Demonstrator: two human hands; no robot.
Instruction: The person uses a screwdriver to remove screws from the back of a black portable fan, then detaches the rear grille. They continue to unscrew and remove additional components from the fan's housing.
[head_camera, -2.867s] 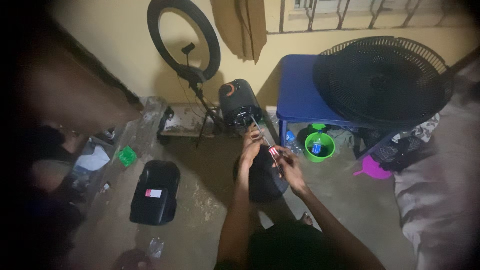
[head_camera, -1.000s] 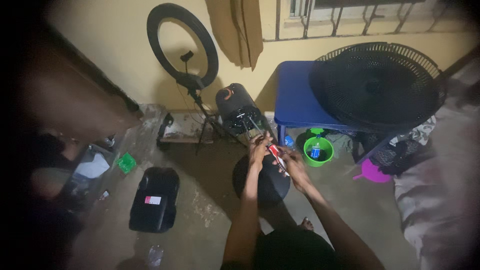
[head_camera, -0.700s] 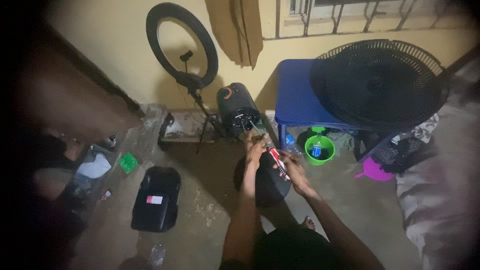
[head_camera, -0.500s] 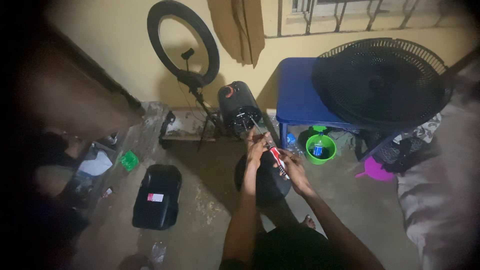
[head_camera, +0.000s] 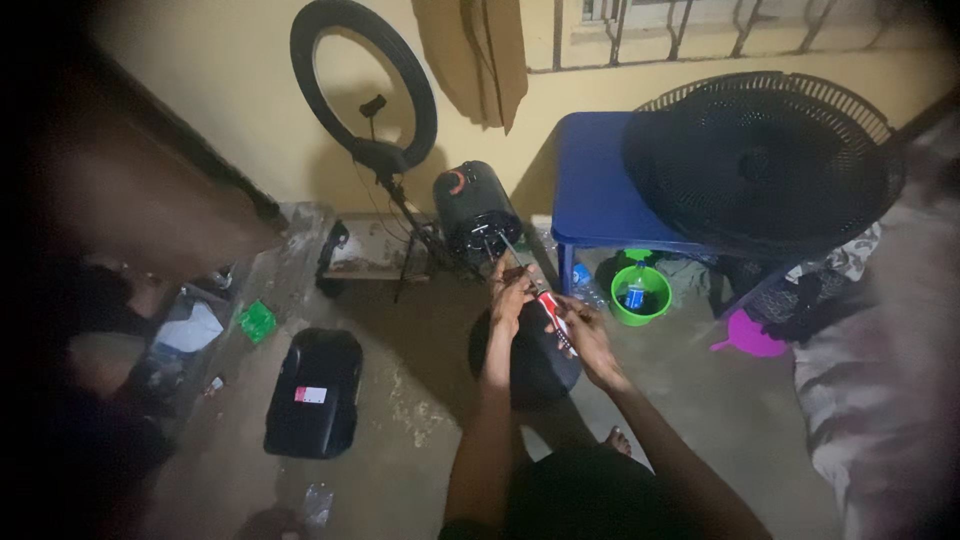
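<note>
Screwdriver (head_camera: 553, 318) with red-and-white handle is held over the floor in front of the person, shaft angled up and left, its tip at the black motor (head_camera: 476, 210) standing near the wall. Right hand (head_camera: 588, 335) closed around the handle. Left hand (head_camera: 511, 292) closed around the shaft, just ahead of the handle. A dark round base (head_camera: 527, 360) lies directly beneath both hands. Black housing cover (head_camera: 315, 392) with a small label lies on the concrete floor to the left, well apart. Ring light (head_camera: 362, 85) on its stand rises behind the motor against the yellow wall. Blue table (head_camera: 592, 185) to the right carries a black fan guard (head_camera: 765, 165); a green bowl (head_camera: 640, 296) sits below it.
</note>
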